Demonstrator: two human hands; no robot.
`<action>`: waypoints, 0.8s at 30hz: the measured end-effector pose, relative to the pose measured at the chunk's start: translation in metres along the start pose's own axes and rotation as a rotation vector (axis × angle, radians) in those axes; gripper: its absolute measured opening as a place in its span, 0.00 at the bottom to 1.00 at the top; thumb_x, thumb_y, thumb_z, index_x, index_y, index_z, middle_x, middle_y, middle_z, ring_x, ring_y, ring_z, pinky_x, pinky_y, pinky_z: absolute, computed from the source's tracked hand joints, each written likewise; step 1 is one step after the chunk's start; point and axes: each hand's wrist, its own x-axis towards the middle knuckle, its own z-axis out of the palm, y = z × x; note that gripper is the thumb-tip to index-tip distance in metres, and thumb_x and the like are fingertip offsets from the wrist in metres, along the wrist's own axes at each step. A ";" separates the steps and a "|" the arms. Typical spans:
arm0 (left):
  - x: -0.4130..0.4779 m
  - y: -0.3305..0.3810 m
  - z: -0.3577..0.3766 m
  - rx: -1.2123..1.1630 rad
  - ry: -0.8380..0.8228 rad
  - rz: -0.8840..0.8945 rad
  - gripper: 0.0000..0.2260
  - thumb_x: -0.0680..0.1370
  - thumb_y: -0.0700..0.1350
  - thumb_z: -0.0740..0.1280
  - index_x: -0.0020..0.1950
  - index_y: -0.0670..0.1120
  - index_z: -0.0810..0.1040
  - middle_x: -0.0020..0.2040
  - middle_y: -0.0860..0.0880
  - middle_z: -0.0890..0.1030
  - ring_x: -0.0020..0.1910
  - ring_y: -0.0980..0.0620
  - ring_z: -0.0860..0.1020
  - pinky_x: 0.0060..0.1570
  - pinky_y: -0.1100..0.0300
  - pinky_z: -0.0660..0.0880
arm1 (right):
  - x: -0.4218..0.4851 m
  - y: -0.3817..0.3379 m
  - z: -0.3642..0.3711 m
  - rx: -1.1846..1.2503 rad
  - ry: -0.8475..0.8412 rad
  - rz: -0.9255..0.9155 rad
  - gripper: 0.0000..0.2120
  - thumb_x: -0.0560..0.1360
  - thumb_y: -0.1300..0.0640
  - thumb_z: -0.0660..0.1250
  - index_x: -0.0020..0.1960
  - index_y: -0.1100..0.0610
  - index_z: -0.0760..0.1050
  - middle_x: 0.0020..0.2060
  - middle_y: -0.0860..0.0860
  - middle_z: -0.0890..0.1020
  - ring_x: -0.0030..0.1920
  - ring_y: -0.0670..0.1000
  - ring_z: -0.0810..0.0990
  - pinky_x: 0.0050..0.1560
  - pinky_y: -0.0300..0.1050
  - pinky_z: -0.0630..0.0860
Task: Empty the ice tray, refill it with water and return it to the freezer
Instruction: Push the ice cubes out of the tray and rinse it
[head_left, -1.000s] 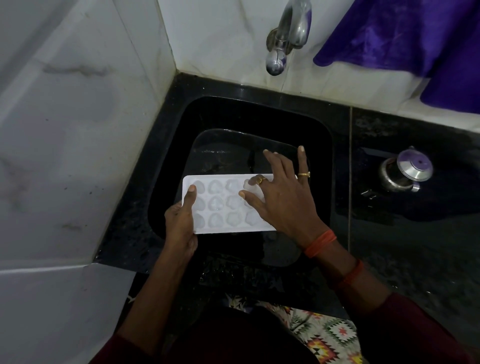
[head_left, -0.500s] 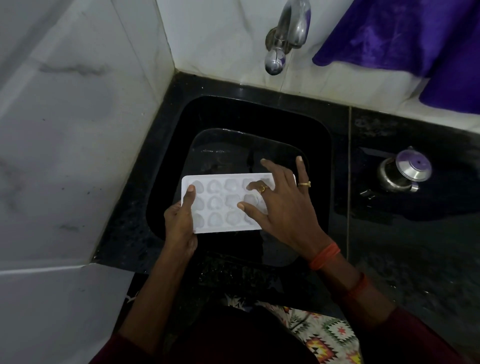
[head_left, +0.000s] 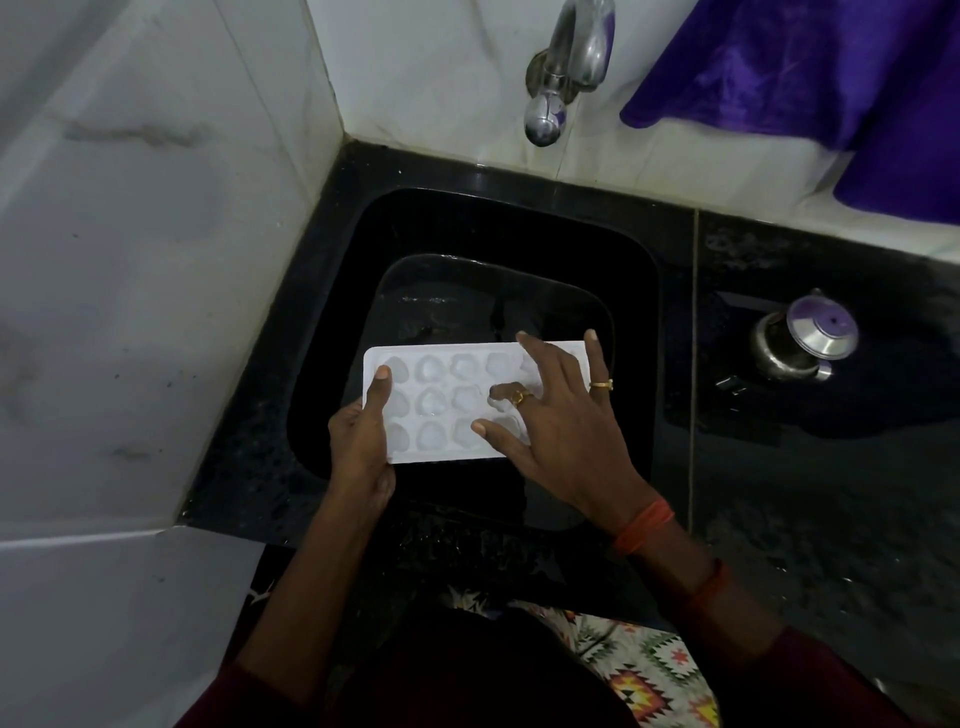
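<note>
Nearest, the left hand (head_left: 358, 447) is gripping the left end of the ice tray (head_left: 441, 402), thumb lying on top, holding it level over the sink (head_left: 358, 249). The right hand (head_left: 566, 431) is lying spread across the tray's right end, index finger bending into a middle-row cell, pinching nothing that shows. Cubes are seemingly being loosened, so the left hand should be bracing firmly while that finger is levering at a cube's edge. Beyond, the tap (head_left: 569, 67) is showing no water.

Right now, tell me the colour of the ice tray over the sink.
White. The ice tray shows best in the head view, against the black sink.
</note>
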 end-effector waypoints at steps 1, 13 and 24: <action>0.000 0.000 0.000 -0.002 0.001 0.002 0.12 0.78 0.53 0.72 0.46 0.43 0.84 0.42 0.46 0.88 0.38 0.47 0.87 0.30 0.55 0.81 | 0.000 -0.001 0.000 -0.003 -0.016 0.005 0.26 0.79 0.31 0.55 0.57 0.48 0.83 0.74 0.56 0.69 0.75 0.53 0.68 0.78 0.66 0.44; 0.000 -0.001 -0.004 0.001 -0.003 0.015 0.12 0.77 0.53 0.73 0.46 0.43 0.84 0.42 0.46 0.88 0.39 0.47 0.87 0.31 0.55 0.81 | -0.001 -0.005 -0.006 -0.012 -0.080 0.014 0.26 0.78 0.31 0.55 0.58 0.47 0.82 0.75 0.56 0.68 0.76 0.54 0.65 0.79 0.66 0.42; -0.004 -0.001 -0.004 0.004 -0.009 0.014 0.14 0.78 0.53 0.72 0.48 0.42 0.83 0.42 0.45 0.88 0.38 0.46 0.87 0.30 0.56 0.81 | -0.003 -0.009 -0.007 -0.041 -0.068 0.016 0.28 0.79 0.31 0.53 0.57 0.48 0.83 0.73 0.55 0.71 0.75 0.53 0.68 0.78 0.67 0.45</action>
